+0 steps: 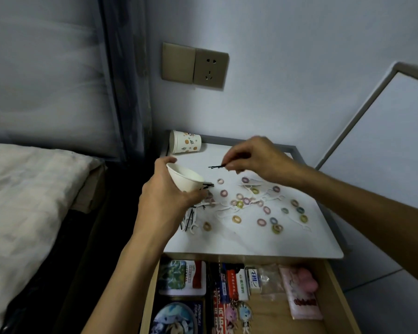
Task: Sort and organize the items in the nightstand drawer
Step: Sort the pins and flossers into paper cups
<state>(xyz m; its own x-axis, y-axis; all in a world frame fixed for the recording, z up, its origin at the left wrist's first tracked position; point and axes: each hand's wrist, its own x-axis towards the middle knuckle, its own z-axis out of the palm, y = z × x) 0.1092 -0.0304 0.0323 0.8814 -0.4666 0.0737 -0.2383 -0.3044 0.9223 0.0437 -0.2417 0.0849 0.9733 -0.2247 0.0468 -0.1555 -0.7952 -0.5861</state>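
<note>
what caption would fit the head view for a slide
Left hand holds a tilted paper cup while the right hand pinches a black hairpin over a nightstand top strewn with coloured rings.

Two paper cups [185, 141], perhaps twenty-two hair rings [236, 219], several hairpins [216, 167].

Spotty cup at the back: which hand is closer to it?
Left. The left hand, holding a white cup, sits just in front of the spotty cup; the right hand, pinching a black hairpin, is farther to the right.
</note>
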